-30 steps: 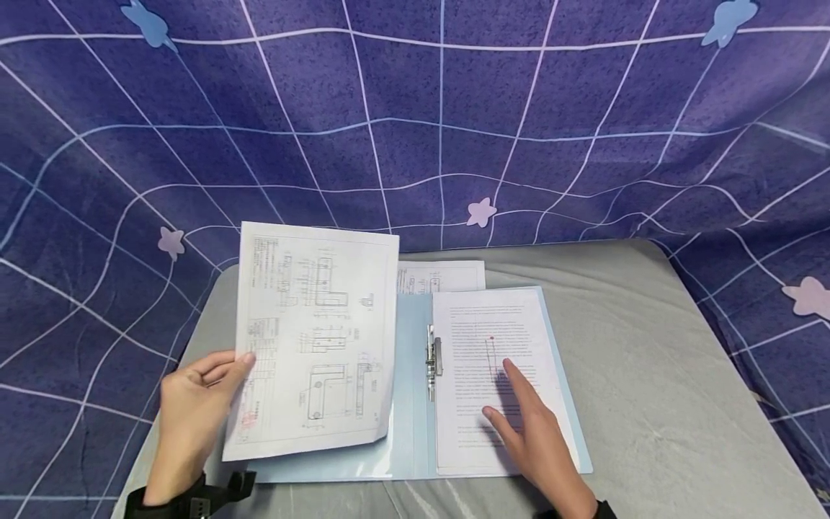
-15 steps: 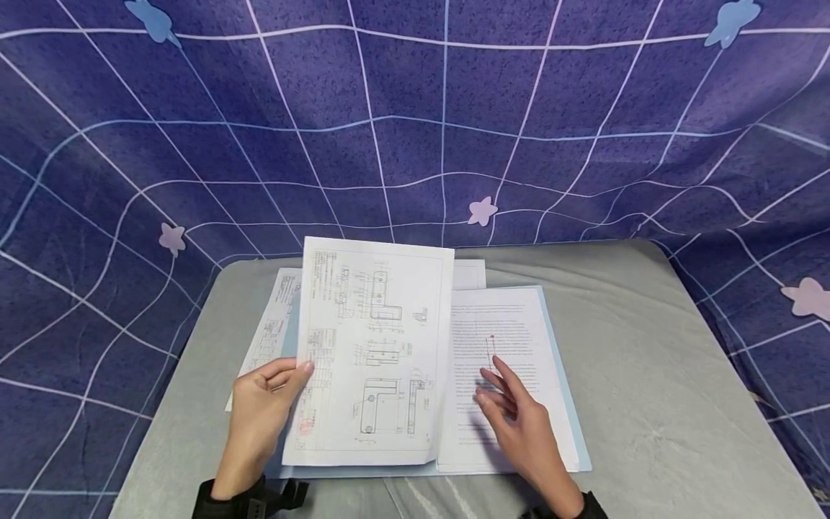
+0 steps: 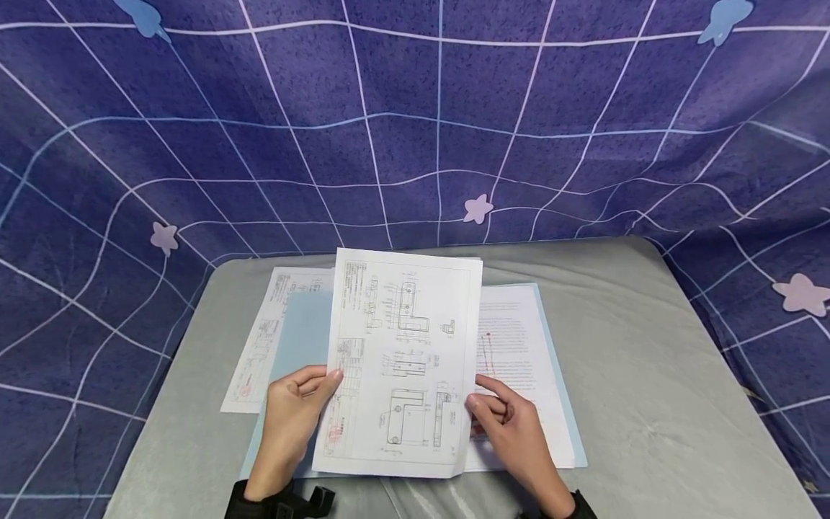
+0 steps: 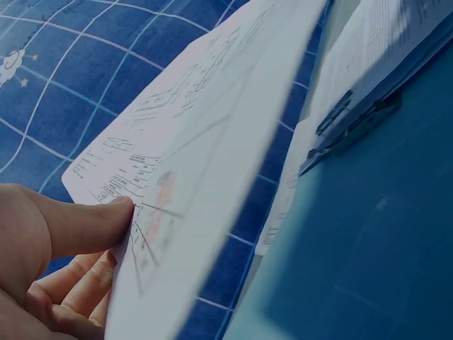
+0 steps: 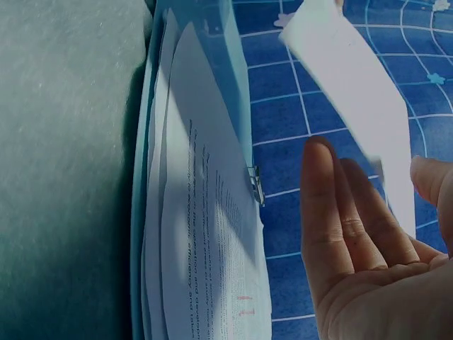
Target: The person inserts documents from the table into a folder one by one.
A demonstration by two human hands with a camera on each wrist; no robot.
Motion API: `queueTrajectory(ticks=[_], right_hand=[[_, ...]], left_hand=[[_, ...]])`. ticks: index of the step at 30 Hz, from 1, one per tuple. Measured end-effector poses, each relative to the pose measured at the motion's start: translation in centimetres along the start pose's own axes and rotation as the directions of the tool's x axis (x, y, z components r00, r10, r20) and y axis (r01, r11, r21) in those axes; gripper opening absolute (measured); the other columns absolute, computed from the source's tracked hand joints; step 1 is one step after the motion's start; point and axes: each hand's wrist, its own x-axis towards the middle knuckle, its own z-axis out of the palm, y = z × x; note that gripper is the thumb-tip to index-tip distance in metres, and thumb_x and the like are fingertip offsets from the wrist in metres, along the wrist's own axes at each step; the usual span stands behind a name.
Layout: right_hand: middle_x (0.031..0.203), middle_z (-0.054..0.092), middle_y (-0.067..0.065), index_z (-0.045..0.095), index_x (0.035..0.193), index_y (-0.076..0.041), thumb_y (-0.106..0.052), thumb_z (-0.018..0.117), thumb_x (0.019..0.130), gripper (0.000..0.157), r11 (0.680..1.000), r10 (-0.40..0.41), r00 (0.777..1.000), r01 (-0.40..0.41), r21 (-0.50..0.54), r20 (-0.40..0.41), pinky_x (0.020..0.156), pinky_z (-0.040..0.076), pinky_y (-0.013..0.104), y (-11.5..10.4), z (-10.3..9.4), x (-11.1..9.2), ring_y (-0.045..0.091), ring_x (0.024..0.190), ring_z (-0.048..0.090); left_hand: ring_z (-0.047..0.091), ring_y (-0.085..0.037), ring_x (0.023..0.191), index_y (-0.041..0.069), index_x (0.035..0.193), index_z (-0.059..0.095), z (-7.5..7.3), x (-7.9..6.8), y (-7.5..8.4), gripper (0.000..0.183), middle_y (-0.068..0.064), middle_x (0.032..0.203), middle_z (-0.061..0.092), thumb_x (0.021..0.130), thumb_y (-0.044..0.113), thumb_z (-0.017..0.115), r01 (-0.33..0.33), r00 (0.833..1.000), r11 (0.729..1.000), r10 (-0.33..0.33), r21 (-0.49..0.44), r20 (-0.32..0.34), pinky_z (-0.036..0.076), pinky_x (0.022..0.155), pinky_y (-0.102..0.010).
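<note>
**Long axis of the drawing paper (image 3: pixel 402 360)**

The left hand (image 3: pixel 292 411), the nearer in grip, pinched one long side between thumb and fingers. From it the paper lay rightward, raised, its long axis running away from the person, far end leaning slightly right. The right hand (image 3: pixel 515 429) stood at the opposite long side, fingers straight and thumb apart, the edge within their gap; firm contact could not be made out. Beneath lay the blue folder (image 3: pixel 305 328), with text pages (image 3: pixel 515 324) ahead of the right hand; a loose drawing (image 3: pixel 256 346) lay ahead and left of the left hand.
</note>
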Motion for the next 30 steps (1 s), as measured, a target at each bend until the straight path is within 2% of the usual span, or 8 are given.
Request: queueTrajectory(ticks=[7, 13, 17, 25, 30], right_hand=[[0.091, 0.079, 0.008, 0.068, 0.126, 0.003, -0.012, 0.074, 0.095, 0.035, 0.998, 0.041, 0.997, -0.044, -0.042, -0.071, 0.061, 0.061, 0.035, -0.1, 0.1, 0.0, 0.016, 0.072, 0.075], [0.086, 0.079, 0.006, 0.074, 0.112, 0.0, -0.01, 0.075, 0.094, 0.02, 0.997, 0.042, 0.992, -0.049, -0.058, -0.122, 0.056, 0.059, 0.032, -0.1, 0.0, 0.1, 0.016, 0.063, 0.072], [0.085, 0.078, 0.007, 0.075, 0.107, 0.0, -0.008, 0.075, 0.094, 0.015, 0.997, 0.044, 0.991, -0.05, -0.051, -0.126, 0.055, 0.058, 0.031, 0.0, -0.1, 0.0, 0.016, 0.063, 0.072], [0.083, 0.078, 0.004, 0.076, 0.105, -0.003, -0.007, 0.075, 0.094, 0.012, 0.993, 0.035, 0.99, -0.049, -0.104, -0.135, 0.052, 0.058, 0.035, 0.4, -0.3, 0.2, 0.017, 0.059, 0.071], [0.083, 0.078, 0.004, 0.077, 0.105, -0.004, -0.006, 0.075, 0.093, 0.012, 0.991, 0.038, 0.987, -0.057, -0.119, -0.155, 0.051, 0.057, 0.033, 0.6, -0.6, 0.3, 0.018, 0.061, 0.072]], left_hand=[[0.076, -0.024, 0.072, -0.005, 0.107, 0.074, 1.0, -0.2, -0.7, 0.021, -0.016, 0.093, 0.078, 0.094, 0.011, 0.077, 0.015, 1.0, 0.999, -0.015, -0.028, 0.012, 0.06, 0.062, -0.031], [0.076, -0.024, 0.071, -0.004, 0.11, 0.074, 1.6, -0.5, -1.2, 0.026, -0.016, 0.094, 0.078, 0.094, 0.016, 0.077, 0.035, 0.999, 0.998, -0.033, -0.043, 0.039, 0.06, 0.062, -0.031], [0.075, -0.024, 0.07, -0.005, 0.111, 0.073, 1.7, -0.5, -1.4, 0.027, -0.017, 0.094, 0.078, 0.096, 0.017, 0.076, 0.036, 0.998, 0.998, -0.033, -0.047, 0.057, 0.06, 0.062, -0.031], [0.076, -0.027, 0.071, -0.001, 0.108, 0.075, 1.9, -0.3, -1.9, 0.021, -0.015, 0.092, 0.078, 0.095, 0.015, 0.076, 0.021, 0.998, 1.0, -0.019, -0.022, 0.063, 0.06, 0.063, -0.033], [0.075, -0.027, 0.072, 0.0, 0.108, 0.076, 2.2, -0.3, -2.1, 0.021, -0.013, 0.091, 0.078, 0.094, 0.016, 0.077, 0.014, 0.996, 1.0, -0.014, -0.002, 0.084, 0.06, 0.065, -0.031]])
